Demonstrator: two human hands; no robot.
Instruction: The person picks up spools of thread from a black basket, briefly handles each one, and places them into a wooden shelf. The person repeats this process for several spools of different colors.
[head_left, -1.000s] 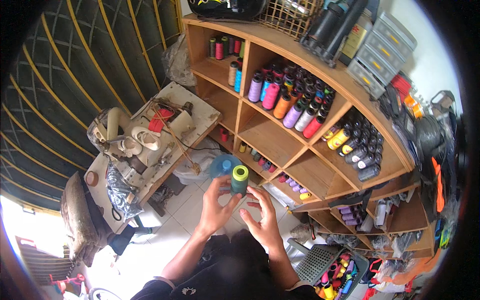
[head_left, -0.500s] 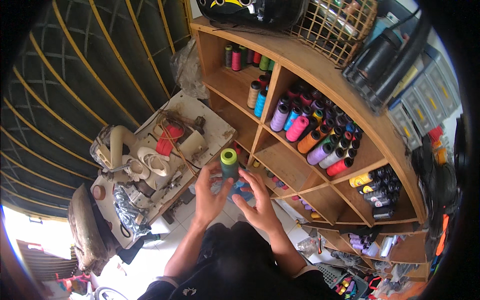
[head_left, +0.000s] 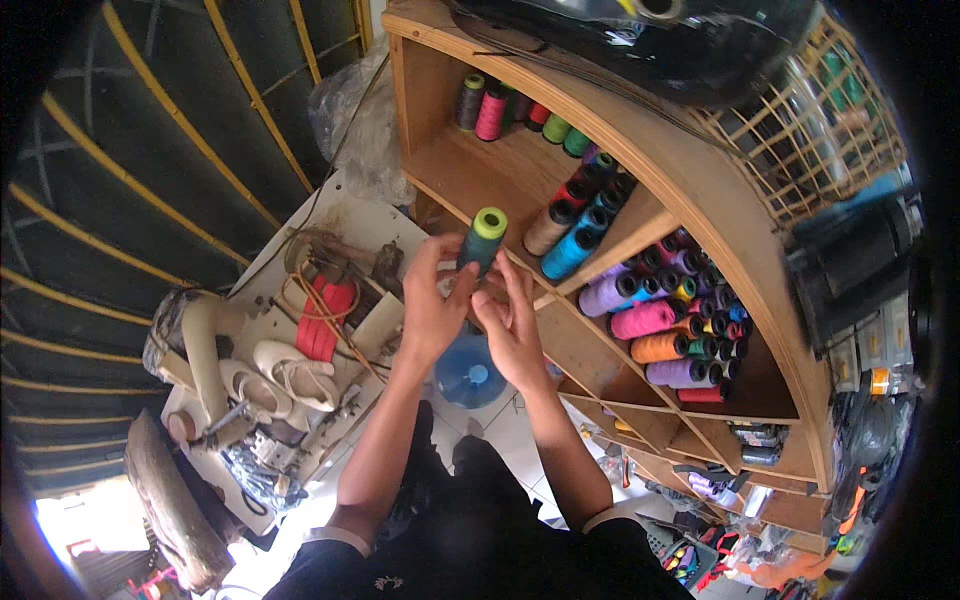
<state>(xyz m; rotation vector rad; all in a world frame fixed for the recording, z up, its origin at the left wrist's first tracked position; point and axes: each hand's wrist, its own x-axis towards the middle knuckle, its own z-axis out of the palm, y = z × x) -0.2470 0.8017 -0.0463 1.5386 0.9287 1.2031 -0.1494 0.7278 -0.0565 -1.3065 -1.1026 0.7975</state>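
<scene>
A dark green spool of thread (head_left: pixel 481 250) with a lime-green top stands tilted between my hands, in front of the shelf unit. My left hand (head_left: pixel 433 305) is closed around its left side, thumb against the front. On the other side, the curled fingers of my right hand (head_left: pixel 515 335) meet its lower part, the thumb bent in below. The spool's lower end is hidden by my fingers.
A wooden shelf unit (head_left: pixel 440 165) holds several thread spools in many colours, with a woven basket (head_left: pixel 800 150) on top. To the left, a white worktable (head_left: pixel 345 215) carries pale shoes (head_left: pixel 300 385) and a red piece (head_left: pixel 325 320). Below stands a blue water jug (head_left: pixel 468 375).
My hands and the spool have moved up and slightly right, nearer the upper shelf. My right fingers have closed in on the spool. The view has shifted, showing more of the upper compartment.
</scene>
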